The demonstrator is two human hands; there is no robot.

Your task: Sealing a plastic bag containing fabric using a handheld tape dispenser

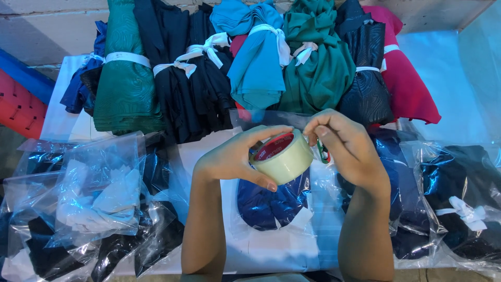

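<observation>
Clear packing tape on a pale roll (284,156) sits at the centre of the frame, gripped around its rim by the left hand (235,156), thumb below and fingers above. Its open core faces up and to the left, showing a red inner ring. The right hand (347,146) is nearer the roll's right edge, fingertips pinched together there, seemingly on the tape's loose end. Below both hands lies a navy garment in a clear bag (271,201) on the counter (271,245). Tied fabric bundles (250,68) fill the upper frame.
</observation>
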